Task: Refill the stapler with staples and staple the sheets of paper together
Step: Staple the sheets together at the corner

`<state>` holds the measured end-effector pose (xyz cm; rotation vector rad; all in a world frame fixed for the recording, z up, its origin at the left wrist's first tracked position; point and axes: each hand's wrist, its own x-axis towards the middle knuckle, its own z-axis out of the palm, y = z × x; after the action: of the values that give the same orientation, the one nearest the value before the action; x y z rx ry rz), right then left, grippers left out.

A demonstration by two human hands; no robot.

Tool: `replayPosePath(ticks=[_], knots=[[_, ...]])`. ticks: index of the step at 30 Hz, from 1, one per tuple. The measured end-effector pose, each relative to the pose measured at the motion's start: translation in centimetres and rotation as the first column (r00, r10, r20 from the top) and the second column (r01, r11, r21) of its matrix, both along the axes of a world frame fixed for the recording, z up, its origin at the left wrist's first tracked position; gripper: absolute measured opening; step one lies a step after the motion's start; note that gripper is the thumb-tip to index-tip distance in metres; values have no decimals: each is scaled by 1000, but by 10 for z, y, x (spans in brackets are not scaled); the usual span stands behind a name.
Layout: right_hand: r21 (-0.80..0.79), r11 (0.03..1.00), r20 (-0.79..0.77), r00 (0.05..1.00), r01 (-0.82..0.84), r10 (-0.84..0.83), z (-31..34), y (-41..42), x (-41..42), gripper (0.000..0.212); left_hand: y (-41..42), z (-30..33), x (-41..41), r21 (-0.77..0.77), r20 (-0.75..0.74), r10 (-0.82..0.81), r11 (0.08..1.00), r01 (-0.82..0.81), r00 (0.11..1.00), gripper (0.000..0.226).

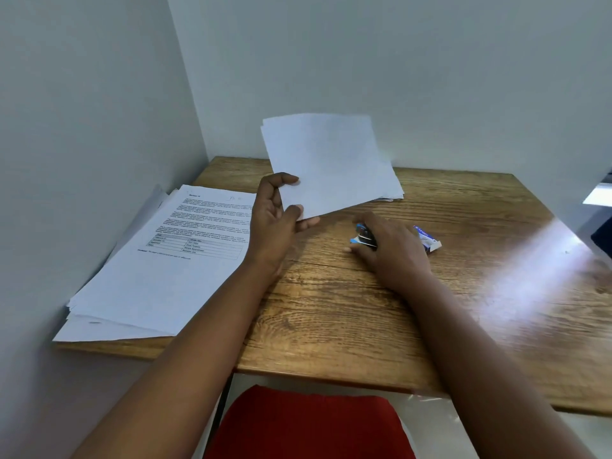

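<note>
The left hand (275, 220) pinches a tilted sheaf of sheets (328, 164) by its near corner, above the wooden desk (347, 309). The right hand (390, 253) lies curled over the stapler (364, 238) (whether gripping, unclear), staple box (428, 239) just beyond.

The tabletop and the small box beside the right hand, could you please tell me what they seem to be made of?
Tabletop: wood or wood-look laminate; brown grain lines, slight sheen where light falls, so which one is unclear. Small box: apparently thin printed cardboard, blue and white, end flap open.

stapler (363, 236) mostly hidden under right hand (390, 251), staple box (427, 239) partly covered, printed text on paper stack (159, 260) unreadable
</note>
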<state>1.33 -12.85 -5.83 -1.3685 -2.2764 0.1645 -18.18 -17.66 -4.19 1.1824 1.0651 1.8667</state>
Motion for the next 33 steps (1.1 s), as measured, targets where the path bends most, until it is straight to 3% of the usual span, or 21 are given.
replayPosePath(ticks=[6,8,10,13,16,20,24,29,33], knots=[[-47,999,-104,994,26,-31,0,0,3,55,1,-1,-2,-20,88,-24,999,26,996,39],[-141,990,-285,957,17,-57,3,3,2,54,1,1,-4,-23,111,-50,998,53,993,39],[-212,977,-518,844,31,-139,6,6,5,46,0,1,-4,-10,120,-100,995,102,988,39],[-204,976,-682,703,79,-200,10,10,13,40,-2,2,-2,27,131,-205,979,203,970,38],[-296,954,-811,541,-49,-224,11,12,17,43,-3,2,0,22,117,-262,965,261,958,38],[-258,965,-711,666,52,-226,8,15,17,39,-2,1,1,20,140,-281,960,281,950,40],[-279,960,-691,688,28,-221,9,17,18,46,-1,3,-3,63,259,-338,941,333,905,36],[-322,942,-751,632,-96,-192,11,13,16,39,1,3,-8,68,335,-370,927,370,866,37],[-260,966,-759,619,1,-204,11,10,18,45,6,-1,-6,-54,298,-271,952,300,915,33]])
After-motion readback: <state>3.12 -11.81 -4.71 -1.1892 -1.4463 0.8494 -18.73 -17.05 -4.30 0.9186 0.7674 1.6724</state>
